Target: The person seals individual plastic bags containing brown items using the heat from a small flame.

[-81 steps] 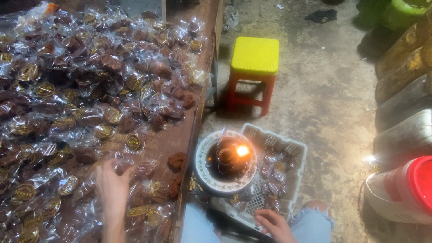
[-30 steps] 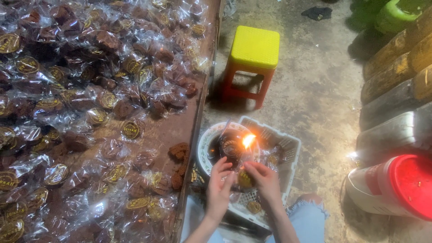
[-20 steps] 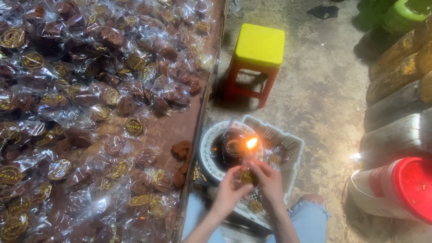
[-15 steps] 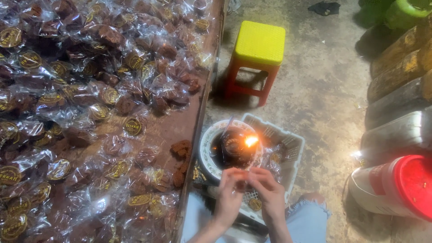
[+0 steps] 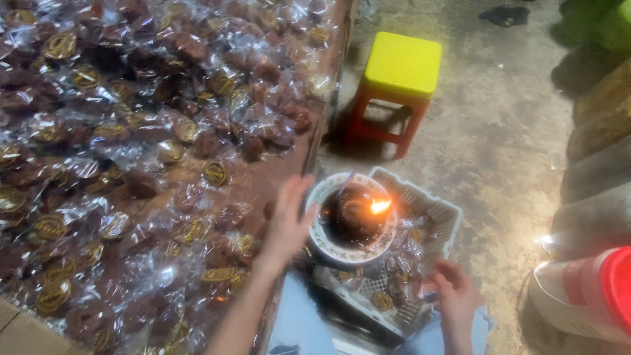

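A: What containers do we have in front of us?

B: A white plastic basket (image 5: 439,209) sits low by our knees, and inside it we see a few wrapped sweets (image 5: 402,279) in clear bags. A plate (image 5: 323,242) with a patterned rim rests on the basket's near corner, and a dark lump with a small flame (image 5: 380,206) burning on it stands in the plate.

A: And our hands?

B: Our left hand (image 5: 289,220) is stretched out flat over the edge of the table (image 5: 269,174), fingers spread apart, holding nothing, just beside the plate's rim. Our right hand (image 5: 455,294) is at the basket's front edge, fingers loosely curled; we cannot tell whether it pinches a bag or only touches the rim.

A: What lies on the table?

B: A thick heap of wrapped sweets (image 5: 131,131), brown pieces in clear bags, many with a round gold label. They cover nearly the whole top, right to the edge where our left hand is.

A: Anything else around us?

B: A small stool (image 5: 401,66) with a yellow seat and red legs stands on the concrete floor (image 5: 499,144) beyond the basket. At the right a white bucket (image 5: 565,306) with a red lid (image 5: 618,289) lies tilted, near our right hand but apart from it. The plate with its flame stands between our two hands.
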